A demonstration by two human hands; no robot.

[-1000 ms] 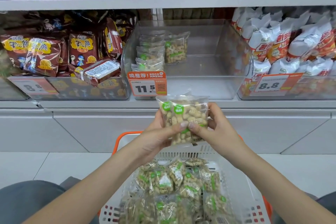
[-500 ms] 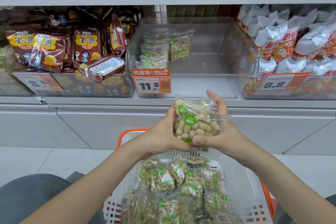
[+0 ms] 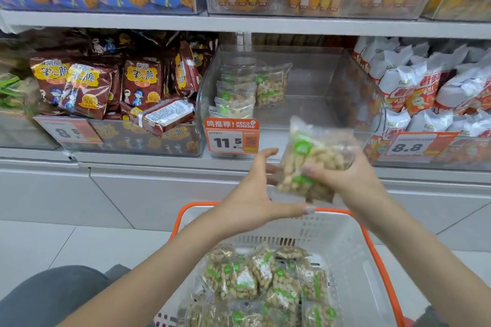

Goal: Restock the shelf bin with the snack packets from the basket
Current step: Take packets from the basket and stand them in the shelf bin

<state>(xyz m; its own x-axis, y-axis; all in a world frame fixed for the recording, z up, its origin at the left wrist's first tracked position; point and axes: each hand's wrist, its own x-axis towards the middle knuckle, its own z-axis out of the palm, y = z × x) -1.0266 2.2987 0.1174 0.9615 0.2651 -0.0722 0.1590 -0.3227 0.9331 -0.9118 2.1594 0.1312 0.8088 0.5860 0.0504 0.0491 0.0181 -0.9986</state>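
Clear shelf bin (image 3: pixel 332 82) on the mid shelf, a few packets along its left wall. Basket (image 3: pixel 345 247) below, more packets inside, near edge cut off. Right hand (image 3: pixel 342 175) grips a blurred snack packet (image 3: pixel 313 159) w/ curled fingers, just below the bin's front edge. Left hand (image 3: pixel 255 194) spread, released, just beside it; contact unclear.

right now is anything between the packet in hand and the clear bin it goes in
Nothing visible blocks it. The right hand holds the packet in front of the clear bin, whose right and middle floor is bare. The stocked packets stand at its left. The left hand is open beside the packet.
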